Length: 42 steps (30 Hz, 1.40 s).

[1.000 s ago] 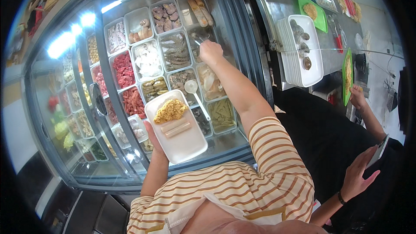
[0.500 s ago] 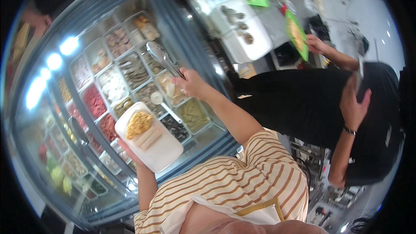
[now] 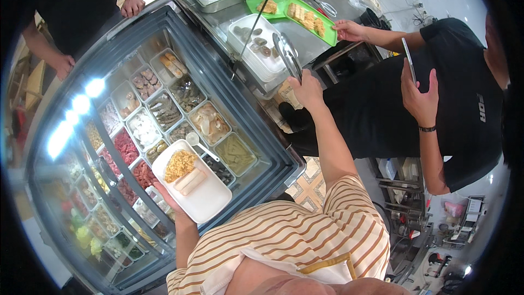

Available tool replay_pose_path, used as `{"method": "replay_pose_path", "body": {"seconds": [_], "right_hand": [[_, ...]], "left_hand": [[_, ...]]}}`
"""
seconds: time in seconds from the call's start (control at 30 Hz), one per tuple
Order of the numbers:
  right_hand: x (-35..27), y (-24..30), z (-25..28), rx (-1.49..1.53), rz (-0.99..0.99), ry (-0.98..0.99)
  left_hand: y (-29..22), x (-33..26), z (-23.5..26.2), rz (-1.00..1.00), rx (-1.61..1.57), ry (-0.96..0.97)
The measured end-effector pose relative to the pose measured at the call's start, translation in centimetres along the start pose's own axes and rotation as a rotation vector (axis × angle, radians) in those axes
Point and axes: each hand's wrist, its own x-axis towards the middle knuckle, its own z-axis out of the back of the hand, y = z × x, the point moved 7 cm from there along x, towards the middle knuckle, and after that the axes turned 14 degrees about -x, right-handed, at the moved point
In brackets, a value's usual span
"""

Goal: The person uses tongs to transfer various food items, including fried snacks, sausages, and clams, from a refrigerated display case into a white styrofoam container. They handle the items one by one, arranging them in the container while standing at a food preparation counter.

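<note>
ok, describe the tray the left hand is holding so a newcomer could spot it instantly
Start at the big glass-topped display case full of small food bins. Over its near edge, the left hand holds up a white rectangular tray. Unlike the bins set in the case, it sits above the glass and carries a heap of yellow shreds beside two pale rolls.

White rectangular plate (image 3: 204,199) with golden-yellow shredded food (image 3: 179,165), near left. Silver tongs (image 3: 288,57) farther right. Bright green trays (image 3: 312,19) far back. Orange-and-cream striped shirt (image 3: 289,240) nearest, and a black shirt (image 3: 464,104) on the right.
</note>
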Motion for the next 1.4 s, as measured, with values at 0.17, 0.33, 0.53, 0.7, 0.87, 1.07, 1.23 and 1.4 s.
{"method": "replay_pose_path", "body": {"seconds": [0.17,0.33,0.53,0.7,0.87,1.07,1.23,1.4], "right_hand": [[-6.9,1.3,-2.0,0.28,0.151,0.085],[-19.7,2.4,-11.5,0.07,0.388,0.551],[-24.6,4.8,-15.7,0.046,0.474,0.595],[-25.9,5.9,-15.5,0.092,0.577,0.513],[-26.3,5.2,-14.9,0.077,0.551,0.534],[-24.7,3.5,-15.1,0.115,0.506,0.522],[-24.4,3.0,-17.6,0.558,0.209,0.713],[-25.9,8.2,-10.3,0.828,0.027,0.958]], "left_hand": [[-0.7,-1.9,-0.4,-0.006,-0.01,0.058],[-1.0,-3.3,-1.5,-0.047,0.047,0.014],[-1.4,-5.4,-0.9,-0.093,0.022,-0.012],[-2.4,-7.1,-0.5,-0.131,0.016,-0.02],[-2.6,-7.9,0.6,-0.125,0.003,-0.03],[-1.6,-7.4,-1.4,-0.087,0.049,-0.001],[-1.7,-5.9,-2.3,-0.04,-0.015,0.015],[-2.2,-5.4,-1.3,-0.005,-0.054,-0.008]]}}
